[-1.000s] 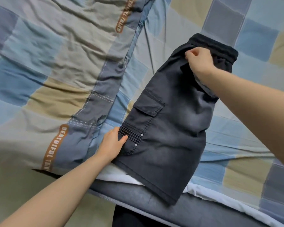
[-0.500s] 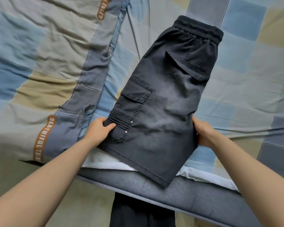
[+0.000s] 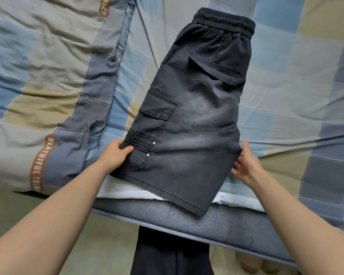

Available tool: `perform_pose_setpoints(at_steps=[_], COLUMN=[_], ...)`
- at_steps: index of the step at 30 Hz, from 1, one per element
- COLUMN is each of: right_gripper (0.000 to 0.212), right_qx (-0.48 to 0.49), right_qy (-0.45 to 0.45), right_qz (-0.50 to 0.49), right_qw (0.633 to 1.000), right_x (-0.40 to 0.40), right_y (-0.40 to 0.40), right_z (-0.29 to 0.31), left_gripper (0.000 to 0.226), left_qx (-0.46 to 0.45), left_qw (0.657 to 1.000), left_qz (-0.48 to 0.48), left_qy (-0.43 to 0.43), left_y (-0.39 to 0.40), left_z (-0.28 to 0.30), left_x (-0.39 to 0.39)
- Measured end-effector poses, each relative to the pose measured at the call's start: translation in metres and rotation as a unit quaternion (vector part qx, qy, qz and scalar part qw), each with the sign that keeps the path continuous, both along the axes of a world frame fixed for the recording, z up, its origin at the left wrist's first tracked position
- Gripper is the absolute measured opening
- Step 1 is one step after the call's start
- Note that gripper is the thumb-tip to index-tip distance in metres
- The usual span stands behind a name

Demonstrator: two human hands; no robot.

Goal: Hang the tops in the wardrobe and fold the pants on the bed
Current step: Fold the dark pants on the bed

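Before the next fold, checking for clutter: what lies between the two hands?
Only the dark shorts, lying flat on the bed, in the head view; left hand grips one edge, right hand touches the other.
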State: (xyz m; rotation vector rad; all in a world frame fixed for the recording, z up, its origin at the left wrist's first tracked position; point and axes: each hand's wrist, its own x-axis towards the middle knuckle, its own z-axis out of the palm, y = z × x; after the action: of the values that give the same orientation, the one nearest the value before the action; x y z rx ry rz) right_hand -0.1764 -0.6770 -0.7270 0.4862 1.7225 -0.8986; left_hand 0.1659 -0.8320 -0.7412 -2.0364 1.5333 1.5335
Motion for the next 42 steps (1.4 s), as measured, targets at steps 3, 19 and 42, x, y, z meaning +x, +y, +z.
perform_pose_setpoints(at_steps=[3, 19, 42], right_gripper=[0.029, 0.025, 0.043], right_qx=[-0.063, -0.122, 0.033], right_qy=[-0.08, -0.034, 0.086], right_qz=[0.059, -0.037, 0.112], right_qw=[0.993, 0.991, 0.989], right_x=[0.022, 0.026, -0.013], right_y=[0.004, 0.022, 0.046], right_z=[0.008, 0.007, -0.005], left_gripper=[0.016, 0.026, 0.017], left_qx=[0.007, -0.026, -0.032], left_qw=[1.0, 0.999, 0.996], left_qz=[0.017, 0.014, 0.044], left_qy=[0.014, 0.044, 0.065], left_y=[0.003, 0.016, 0.02], left_z=[0.003, 0.012, 0.007], left_x=[0.0, 0.001, 0.009])
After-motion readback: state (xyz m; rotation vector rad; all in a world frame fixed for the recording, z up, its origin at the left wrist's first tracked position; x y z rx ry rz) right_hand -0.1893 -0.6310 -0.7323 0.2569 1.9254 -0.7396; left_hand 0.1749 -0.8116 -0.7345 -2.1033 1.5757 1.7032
